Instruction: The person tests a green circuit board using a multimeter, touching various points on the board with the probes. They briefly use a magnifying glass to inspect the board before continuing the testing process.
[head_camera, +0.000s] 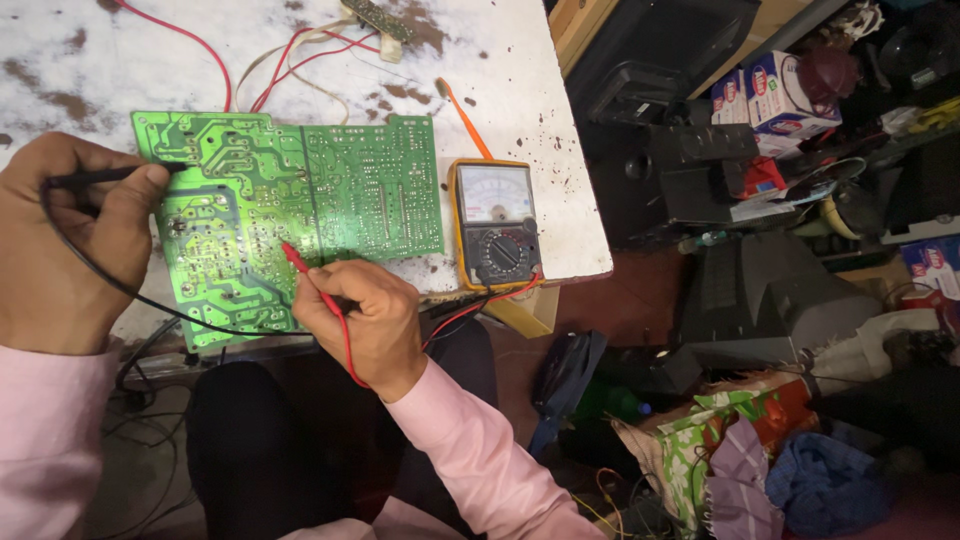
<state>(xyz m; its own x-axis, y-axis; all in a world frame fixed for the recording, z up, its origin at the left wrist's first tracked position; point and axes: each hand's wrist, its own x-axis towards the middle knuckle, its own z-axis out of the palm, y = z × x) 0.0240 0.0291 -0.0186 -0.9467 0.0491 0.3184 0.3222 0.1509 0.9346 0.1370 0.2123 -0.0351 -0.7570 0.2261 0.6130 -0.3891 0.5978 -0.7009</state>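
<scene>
A green circuit board (340, 190) lies solder side up on a stained white table (520, 90). My left hand (60, 240) grips a black test probe (110, 176), its tip touching the board's left edge. My right hand (360, 320) pinches a red test probe (305, 272), its tip on the board's lower middle. Both leads run to a yellow analog multimeter (493, 222) that lies just right of the board near the table's front edge.
Red and white wires (290, 55) and a small board (378, 18) lie at the table's far side, with an orange tool (463, 118) above the meter. Right of the table the floor is crowded with black casings (760, 290), boxes (780, 95) and cloth (820, 480).
</scene>
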